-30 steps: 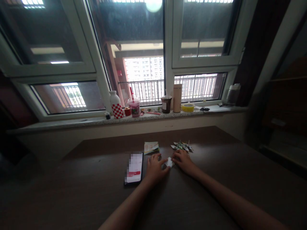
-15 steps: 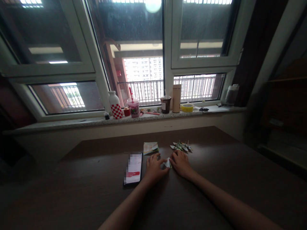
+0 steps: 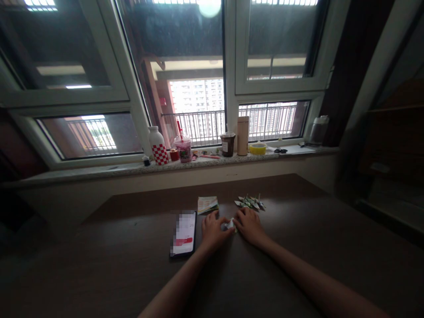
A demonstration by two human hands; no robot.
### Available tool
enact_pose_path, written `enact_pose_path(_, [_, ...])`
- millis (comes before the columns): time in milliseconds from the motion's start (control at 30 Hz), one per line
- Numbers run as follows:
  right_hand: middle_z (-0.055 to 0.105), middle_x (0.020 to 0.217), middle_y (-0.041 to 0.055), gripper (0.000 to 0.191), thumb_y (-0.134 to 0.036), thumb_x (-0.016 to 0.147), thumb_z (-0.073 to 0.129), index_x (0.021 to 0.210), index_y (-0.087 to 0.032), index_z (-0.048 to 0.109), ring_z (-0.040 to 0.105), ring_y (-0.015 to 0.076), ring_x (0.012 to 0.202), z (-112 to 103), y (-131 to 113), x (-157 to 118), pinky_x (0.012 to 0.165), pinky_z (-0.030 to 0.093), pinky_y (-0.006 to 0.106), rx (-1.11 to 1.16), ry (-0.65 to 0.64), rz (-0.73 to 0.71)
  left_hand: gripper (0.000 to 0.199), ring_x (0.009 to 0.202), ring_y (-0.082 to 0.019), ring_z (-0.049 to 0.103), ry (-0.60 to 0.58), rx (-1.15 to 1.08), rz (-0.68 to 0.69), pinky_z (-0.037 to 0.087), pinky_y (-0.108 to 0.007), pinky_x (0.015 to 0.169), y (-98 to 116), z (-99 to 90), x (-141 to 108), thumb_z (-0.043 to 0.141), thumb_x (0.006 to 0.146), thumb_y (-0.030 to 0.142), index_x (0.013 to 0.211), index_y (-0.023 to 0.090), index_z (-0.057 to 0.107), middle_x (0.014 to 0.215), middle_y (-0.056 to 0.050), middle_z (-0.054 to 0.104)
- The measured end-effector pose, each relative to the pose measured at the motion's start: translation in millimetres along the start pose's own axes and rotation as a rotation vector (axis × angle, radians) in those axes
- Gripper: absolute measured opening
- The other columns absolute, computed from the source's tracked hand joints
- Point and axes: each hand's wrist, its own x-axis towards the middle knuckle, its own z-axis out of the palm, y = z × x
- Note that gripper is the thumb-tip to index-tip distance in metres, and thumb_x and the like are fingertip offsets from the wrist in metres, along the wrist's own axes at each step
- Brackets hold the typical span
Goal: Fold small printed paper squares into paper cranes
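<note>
Between my two hands, low over the brown table, is a small piece of folded paper, whitish with a hint of green. My left hand pinches its left side with thumb and forefinger. From the right, the fingers of my right hand press on its other edge and partly cover it. Just beyond my left hand lies a stack of printed paper sheets. A cluster of pointed folded paper pieces rests beyond my right hand. To the left of my left hand is a phone with its screen lit.
A stone windowsill runs behind the table. On it stand a checkered white bottle, a pink cup with a straw, a dark drink cup, a tan flask, yellow tape and a clear jug.
The folded paper's visible shape shifts slightly between my fingers, with less of its white face showing. My hands stay in nearly the same place.
</note>
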Motion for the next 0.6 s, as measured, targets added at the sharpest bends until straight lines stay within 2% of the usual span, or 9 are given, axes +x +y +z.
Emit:
enact_pose_path(267, [0.062,0.113,0.005,0.018,-0.032,0.087,0.057,0.094,-0.024,0.071,0.05,0.0234,0.115,6.4,19.7,10.4,0.1,0.034,0.038,0.201,-0.03,0.023,0.035,0.138,-0.027,0.036,-0.009,-0.017,-0.008,0.021,-0.044,0.116,-1.5,1.4,0.9,0.067,0.076,0.05,0.106,0.033,0.071,0.144,-0.006,0.047])
enact_pose_path(600, [0.064,0.11,0.0062,0.015,-0.033,0.081,0.063,0.083,-0.022,0.073,0.053,0.0242,0.112,6.3,15.1,10.0,0.1,0.034,0.038,0.226,0.023,0.07,0.037,0.138,-0.028,0.036,-0.017,-0.015,-0.019,0.021,-0.044,0.116,0.1,-0.3,0.1,0.067,0.074,0.053,0.106,0.034,0.071,0.145,-0.004,0.046])
